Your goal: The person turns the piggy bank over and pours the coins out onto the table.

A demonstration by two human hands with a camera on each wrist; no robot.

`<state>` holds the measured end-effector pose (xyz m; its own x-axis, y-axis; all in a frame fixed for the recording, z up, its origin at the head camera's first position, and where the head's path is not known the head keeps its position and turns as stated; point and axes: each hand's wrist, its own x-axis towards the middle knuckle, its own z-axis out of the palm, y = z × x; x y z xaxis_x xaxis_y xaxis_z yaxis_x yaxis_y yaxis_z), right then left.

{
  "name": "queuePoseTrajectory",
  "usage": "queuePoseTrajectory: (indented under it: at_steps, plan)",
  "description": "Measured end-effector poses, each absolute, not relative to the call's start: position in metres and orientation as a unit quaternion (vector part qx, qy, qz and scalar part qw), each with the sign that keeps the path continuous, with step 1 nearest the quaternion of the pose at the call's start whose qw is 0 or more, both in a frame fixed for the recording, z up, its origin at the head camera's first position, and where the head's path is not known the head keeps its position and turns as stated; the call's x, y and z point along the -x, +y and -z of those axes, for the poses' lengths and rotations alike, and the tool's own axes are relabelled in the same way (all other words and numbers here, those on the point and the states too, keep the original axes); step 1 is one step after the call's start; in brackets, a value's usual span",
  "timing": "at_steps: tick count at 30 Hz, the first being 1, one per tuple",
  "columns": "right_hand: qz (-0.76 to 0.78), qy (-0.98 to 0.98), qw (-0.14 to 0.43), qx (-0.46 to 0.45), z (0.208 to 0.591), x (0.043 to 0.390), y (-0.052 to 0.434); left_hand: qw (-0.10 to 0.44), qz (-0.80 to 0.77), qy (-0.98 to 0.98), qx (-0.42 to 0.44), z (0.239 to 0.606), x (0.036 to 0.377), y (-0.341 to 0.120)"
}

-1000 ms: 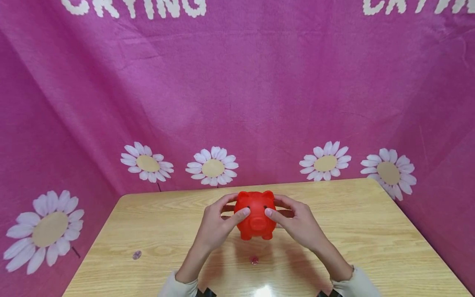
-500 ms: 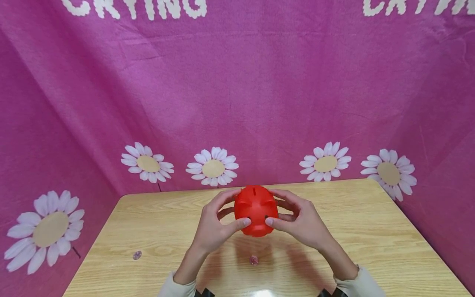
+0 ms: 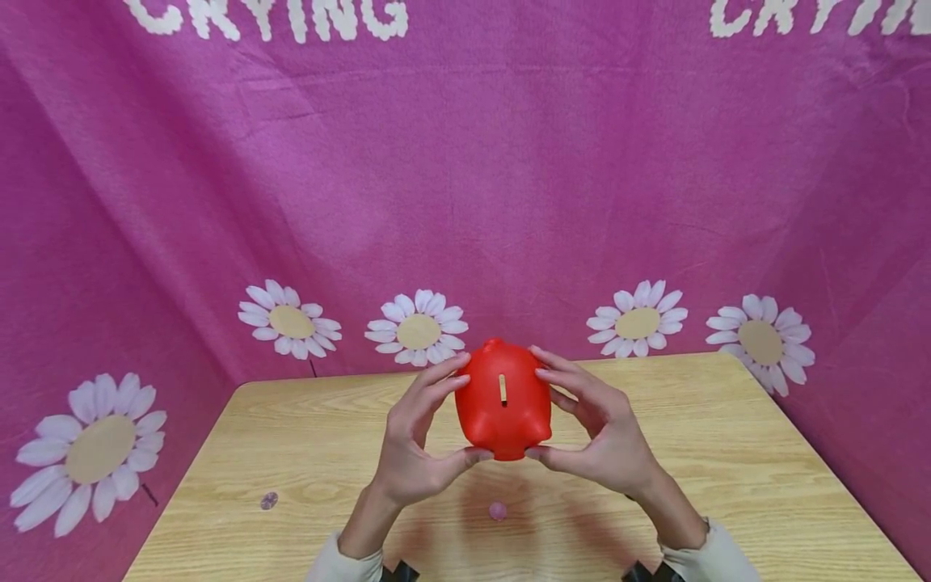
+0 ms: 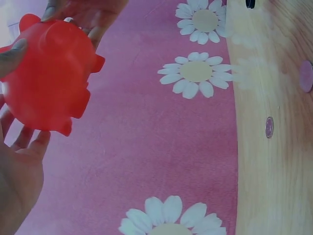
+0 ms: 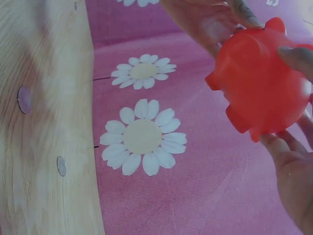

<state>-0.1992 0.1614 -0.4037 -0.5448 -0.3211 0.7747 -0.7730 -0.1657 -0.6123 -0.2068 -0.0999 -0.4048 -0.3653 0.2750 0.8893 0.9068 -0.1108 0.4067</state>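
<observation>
A red plastic piggy bank (image 3: 505, 420) is held up over the table between both hands, its slotted back tipped toward the head camera. The coin slot (image 3: 503, 388) shows light through it. My left hand (image 3: 413, 453) grips one side, thumb at the snout end and fingers spread along the flank. On the opposite side my right hand (image 3: 607, 440) grips it in the same way. In the left wrist view the legs of the piggy bank (image 4: 49, 83) stick out toward the pink cloth. Below it, a round pinkish coin (image 3: 498, 511) lies on the table.
Another coin (image 3: 269, 501) lies on the left of the wooden table (image 3: 327, 428). A small silvery coin (image 5: 61, 166) shows in the right wrist view. Pink cloth (image 3: 465, 202) printed with daisies hangs behind the table and along both sides.
The piggy bank has tilted, snout going down and back coming up into view, so its face is now hidden and the slot shows. Both hands turned with it, keeping their grip.
</observation>
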Motion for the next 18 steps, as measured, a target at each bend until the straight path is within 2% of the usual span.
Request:
queuePoseTrajectory:
  at_steps: [5,9,14,18]
  plan:
    - [-0.619,-0.584,0.21,-0.481,0.4026,0.1993,0.1595,0.327,0.533,-0.58,0.522,0.4034,0.2059,-0.0987]
    - [-0.618,-0.567,0.22,-0.499,0.4035,0.1989,0.1577,0.34,0.523,-0.574,0.53,0.4047,0.2054,-0.098]
    - [-0.613,-0.597,0.214,-0.471,0.4055,0.1989,0.1596,0.318,0.535,-0.601,0.502,0.4045,0.2047,-0.099]
    - [-0.609,-0.647,0.189,-0.418,0.4088,0.1978,0.1614,0.284,0.543,-0.652,0.447,0.4066,0.2039,-0.1008]
